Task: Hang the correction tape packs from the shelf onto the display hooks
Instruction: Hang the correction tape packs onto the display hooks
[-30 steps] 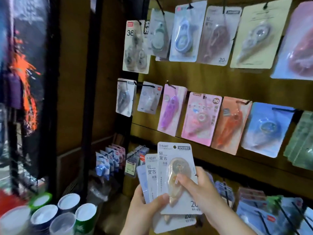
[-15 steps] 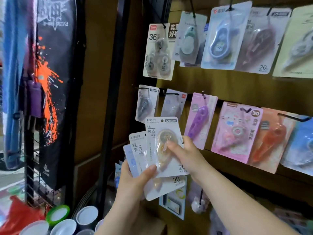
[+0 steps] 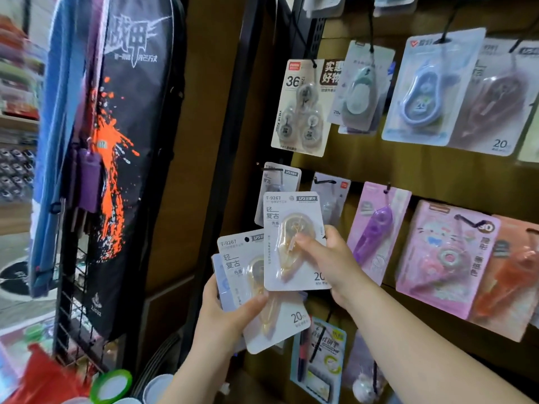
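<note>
My right hand (image 3: 329,263) pinches one white correction tape pack (image 3: 287,228) with a yellowish dispenser, held upright just below a matching pack that hangs on the leftmost middle-row hook (image 3: 274,169). Lower down, my left hand (image 3: 227,313) grips a small fan of further packs (image 3: 274,319), thumb across their front. The held pack's hang hole sits below the hook, apart from it.
Other carded tape packs hang in rows on the brown board: a three-pack (image 3: 303,112) above, a purple one (image 3: 376,231) and a pink one (image 3: 446,258) to the right. A black metal post (image 3: 233,147) and a black bag (image 3: 128,141) stand left. Cups (image 3: 110,386) sit below.
My right hand has lifted the front pack up and away from the fan in my left hand, toward the leftmost middle hook. The view has shifted left and closer.
</note>
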Motion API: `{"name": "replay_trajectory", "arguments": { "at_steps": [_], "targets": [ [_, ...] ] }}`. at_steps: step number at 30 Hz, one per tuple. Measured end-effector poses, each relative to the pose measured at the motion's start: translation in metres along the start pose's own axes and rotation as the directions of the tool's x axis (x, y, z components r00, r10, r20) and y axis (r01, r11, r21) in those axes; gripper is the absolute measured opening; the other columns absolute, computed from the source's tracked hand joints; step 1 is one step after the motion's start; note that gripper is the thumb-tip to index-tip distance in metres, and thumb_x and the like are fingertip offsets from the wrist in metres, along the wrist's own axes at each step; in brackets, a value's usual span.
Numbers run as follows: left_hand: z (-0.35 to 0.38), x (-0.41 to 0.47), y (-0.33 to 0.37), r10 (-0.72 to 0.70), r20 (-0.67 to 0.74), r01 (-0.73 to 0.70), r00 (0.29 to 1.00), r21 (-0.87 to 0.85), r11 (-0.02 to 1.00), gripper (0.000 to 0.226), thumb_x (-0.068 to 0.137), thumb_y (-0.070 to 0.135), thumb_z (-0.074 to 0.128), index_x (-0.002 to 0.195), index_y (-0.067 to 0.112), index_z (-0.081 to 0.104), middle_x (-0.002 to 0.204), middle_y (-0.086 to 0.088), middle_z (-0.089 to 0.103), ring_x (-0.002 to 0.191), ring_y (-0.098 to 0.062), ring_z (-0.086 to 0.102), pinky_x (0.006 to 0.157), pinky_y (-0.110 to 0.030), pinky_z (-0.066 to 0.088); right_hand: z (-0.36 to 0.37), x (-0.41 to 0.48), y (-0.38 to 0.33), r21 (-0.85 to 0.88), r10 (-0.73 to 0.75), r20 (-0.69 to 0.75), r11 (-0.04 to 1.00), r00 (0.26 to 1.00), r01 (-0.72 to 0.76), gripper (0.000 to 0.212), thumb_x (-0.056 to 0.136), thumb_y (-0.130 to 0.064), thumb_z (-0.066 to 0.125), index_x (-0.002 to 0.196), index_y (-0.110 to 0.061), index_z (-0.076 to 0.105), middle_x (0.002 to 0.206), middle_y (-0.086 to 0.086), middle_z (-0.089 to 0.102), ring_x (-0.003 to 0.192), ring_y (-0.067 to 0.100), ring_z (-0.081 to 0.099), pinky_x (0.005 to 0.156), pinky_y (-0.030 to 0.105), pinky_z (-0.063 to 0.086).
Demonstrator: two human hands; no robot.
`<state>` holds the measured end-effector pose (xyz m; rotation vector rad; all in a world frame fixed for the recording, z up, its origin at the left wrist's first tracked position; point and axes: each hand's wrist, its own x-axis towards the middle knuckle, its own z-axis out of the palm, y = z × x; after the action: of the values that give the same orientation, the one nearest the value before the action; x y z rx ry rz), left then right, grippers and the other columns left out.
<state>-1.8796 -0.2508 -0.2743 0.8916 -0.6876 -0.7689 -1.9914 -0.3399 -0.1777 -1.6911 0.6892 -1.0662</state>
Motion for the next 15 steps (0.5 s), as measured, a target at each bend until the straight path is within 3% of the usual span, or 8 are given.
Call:
{"name": "replay_trajectory", "arguments": {
  "at_steps": [4,10,15],
  "targets": [
    [-0.015,0.011,0.002,0.023,-0.075,-0.023,0.997,0.002,1.000,0.060,0.071,0.007,0.073,0.119,0.027,0.044,0.109,-0.001,0.062,0.096,-0.025,0.064,0.064,-0.034,0.051,0.006,0.020,-0.011,-0.072,-0.077,-0.018,0.995,0.997,0.076,0.017,0.086,-0.019,0.060,0.084,-0.028,0.047,0.087,-0.009,0.058,0.076,0.006,0.058,0.059,0.019,0.048],
    [-0.034,0.017,0.005,0.069,-0.135,-0.066,0.988,0.031,0.997,0.063,0.070,0.005,0.073,0.122,0.024,0.043,0.114,-0.005,0.060,0.101,-0.027,0.060,0.074,-0.037,0.049,0.025,0.044,-0.028,-0.248,-0.097,0.046,0.963,0.994,0.106,0.028,0.085,-0.021,0.061,0.108,-0.020,0.044,0.104,-0.002,0.057,0.097,0.019,0.058,0.069,0.024,0.048],
    [-0.042,0.020,0.007,0.085,-0.155,-0.076,0.984,0.064,0.995,0.066,0.069,0.007,0.074,0.125,0.023,0.042,0.116,-0.004,0.059,0.104,-0.027,0.059,0.081,-0.041,0.050,0.036,0.058,-0.041,-0.255,-0.094,0.057,0.961,0.994,0.105,0.033,0.085,-0.019,0.062,0.115,-0.014,0.049,0.101,-0.004,0.058,0.081,0.007,0.056,0.058,0.018,0.043]
  ]
}}
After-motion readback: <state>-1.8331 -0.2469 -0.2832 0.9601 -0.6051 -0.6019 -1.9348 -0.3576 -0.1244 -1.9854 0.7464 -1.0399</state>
